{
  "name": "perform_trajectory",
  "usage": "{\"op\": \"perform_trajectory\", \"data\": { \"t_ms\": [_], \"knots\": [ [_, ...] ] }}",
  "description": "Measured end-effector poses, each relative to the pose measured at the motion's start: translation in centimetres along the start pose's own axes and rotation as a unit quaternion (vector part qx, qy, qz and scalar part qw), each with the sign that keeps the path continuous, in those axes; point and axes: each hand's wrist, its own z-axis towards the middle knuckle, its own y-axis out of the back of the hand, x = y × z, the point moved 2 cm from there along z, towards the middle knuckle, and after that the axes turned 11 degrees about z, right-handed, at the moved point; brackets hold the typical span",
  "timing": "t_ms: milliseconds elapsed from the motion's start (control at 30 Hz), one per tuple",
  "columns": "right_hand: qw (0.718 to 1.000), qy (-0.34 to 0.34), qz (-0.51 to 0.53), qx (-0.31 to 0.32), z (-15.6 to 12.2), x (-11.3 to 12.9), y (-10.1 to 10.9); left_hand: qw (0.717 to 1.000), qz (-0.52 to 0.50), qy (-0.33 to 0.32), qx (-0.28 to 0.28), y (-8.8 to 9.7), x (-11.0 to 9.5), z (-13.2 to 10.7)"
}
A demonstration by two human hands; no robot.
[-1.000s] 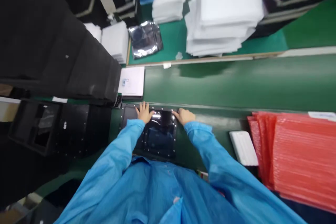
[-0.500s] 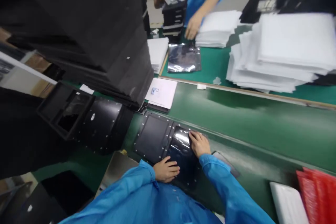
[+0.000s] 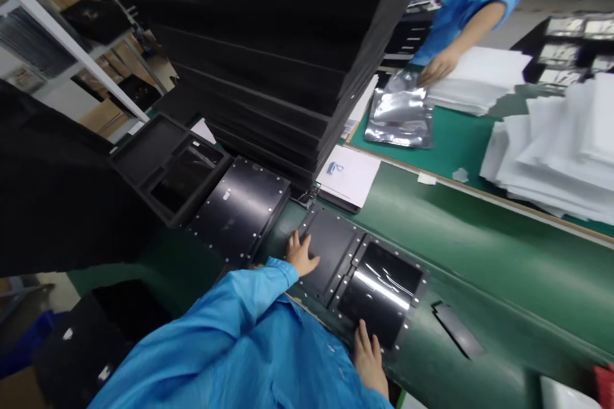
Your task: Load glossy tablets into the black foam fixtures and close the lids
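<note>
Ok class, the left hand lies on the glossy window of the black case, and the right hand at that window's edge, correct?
No: the head view shows the left hand at the matte black panel beside the glossy window, not on it. The right hand is at the window's edge, as stated.

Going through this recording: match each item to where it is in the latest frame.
Items:
1. left hand
2. right hand
3. silver foil bag
4. white paper sheet with a blue mark

Places:
A. on the green mat
B. on the matte black panel
C. at the edge of the glossy black panel
D. beside the foot of the tall black stack

Pairs: 1-B, 2-C, 3-A, 4-D.
</note>
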Motion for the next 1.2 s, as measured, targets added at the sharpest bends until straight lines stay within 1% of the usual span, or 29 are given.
{"op": "perform_trajectory", "data": {
  "t_ms": [67,100,133,167,200,233,267,300,333,400,433,500,567,667,733,767,800,833,867,900,933,967,1000,1033,1067,1100,1133,1167,1200],
  "knots": [
    [0.999,-0.044,0.011,0.008,-0.1,1.0,0.1,0.999,-0.023,0.041,-0.007,0.4,-1.2,-0.7],
    [0.997,-0.063,0.030,0.013,0.3,1.7,0.7,0.998,-0.038,0.047,-0.022,0.8,-1.8,-1.4],
    [0.995,-0.072,0.063,0.022,0.8,2.5,1.6,0.997,-0.063,0.030,-0.039,1.0,-2.3,-2.2],
    [0.991,-0.077,0.107,0.024,1.4,3.3,2.8,0.994,-0.101,-0.009,-0.052,1.2,-2.8,-3.3],
    [0.983,-0.084,0.162,0.029,2.1,4.0,4.1,0.986,-0.146,-0.062,-0.056,1.1,-3.3,-4.5],
    [0.968,-0.099,0.228,0.032,2.9,4.5,5.5,0.973,-0.191,-0.119,-0.046,0.6,-3.9,-5.8],
    [0.945,-0.120,0.305,0.024,3.7,4.7,6.8,0.960,-0.220,-0.175,-0.021,-0.1,-4.5,-7.1],
    [0.911,-0.138,0.388,0.003,4.4,4.6,8.1,0.948,-0.222,-0.226,0.014,-1.3,-5.1,-8.4],
    [0.872,-0.145,0.466,-0.031,5.1,4.3,9.2,0.941,-0.192,-0.273,0.054,-2.6,-5.8,-9.7],
    [0.814,-0.176,0.540,-0.121,6.1,3.0,10.7,0.929,-0.065,-0.343,0.124,-5.7,-7.2,-12.0],
    [0.797,-0.192,0.551,-0.157,6.4,2.1,11.0,0.920,0.008,-0.362,0.149,-7.2,-7.7,-12.8],
    [0.783,-0.216,0.551,-0.192,6.8,0.2,11.0,0.906,0.119,-0.367,0.173,-9.3,-8.3,-14.1],
    [0.776,-0.216,0.562,-0.190,7.1,-1.6,10.7,0.906,0.168,-0.349,0.173,-10.3,-8.4,-14.9],
    [0.763,-0.211,0.586,-0.176,7.7,-3.5,10.4,0.925,0.176,-0.301,0.154,-10.4,-7.9,-16.1],
    [0.756,-0.214,0.595,-0.169,7.6,-4.7,10.7,0.934,0.183,-0.272,0.142,-10.0,-7.8,-16.8],
    [0.754,-0.218,0.597,-0.167,7.3,-5.4,10.9,0.935,0.194,-0.264,0.136,-9.4,-7.8,-17.2],
    [0.750,-0.222,0.599,-0.172,6.7,-6.3,11.2,0.934,0.209,-0.262,0.126,-8.5,-7.8,-17.4],
    [0.742,-0.226,0.603,-0.188,5.9,-7.2,11.6,0.932,0.223,-0.266,0.107,-7.1,-7.7,-17.5],
    [0.729,-0.229,0.608,-0.215,5.0,-8.1,12.0,0.931,0.234,-0.271,0.074,-5.1,-7.5,-17.4],
    [0.714,-0.232,0.613,-0.246,4.1,-9.0,12.5,0.931,0.239,-0.275,0.027,-2.4,-7.0,-17.0],
    [0.699,-0.236,0.616,-0.276,3.4,-9.7,13.0,0.931,0.238,-0.273,-0.033,1.0,-6.3,-16.3],
    [0.689,-0.239,0.618,-0.295,3.1,-9.9,13.5,0.932,0.232,-0.257,-0.104,4.8,-5.2,-15.2],
    [0.688,-0.238,0.619,-0.296,3.3,-9.5,13.9,0.932,0.220,-0.230,-0.175,8.8,-3.8,-13.9],
    [0.699,-0.233,0.618,-0.275,4.0,-8.5,14.4,0.929,0.207,-0.186,-0.242,12.7,-2.1,-12.4],
    [0.718,-0.217,0.618,-0.236,5.2,-6.6,14.7,0.925,0.190,-0.128,-0.302,16.2,-0.3,-10.7],
    [0.740,-0.190,0.618,-0.183,6.7,-4.0,14.9,0.920,0.165,-0.053,-0.352,19.1,1.6,-9.1],
    [0.762,-0.156,0.616,-0.122,8.3,-0.6,14.8,0.916,0.141,0.033,-0.375,21.1,3.4,-7.6],
    [0.779,-0.115,0.614,-0.058,10.1,3.2,14.6,0.910,0.126,0.106,-0.380,22.1,4.9,-6.5],
    [0.786,-0.076,0.613,0.001,11.7,7.4,14.1,0.905,0.116,0.161,-0.377,22.2,6.2,-5.7]
  ]
}}
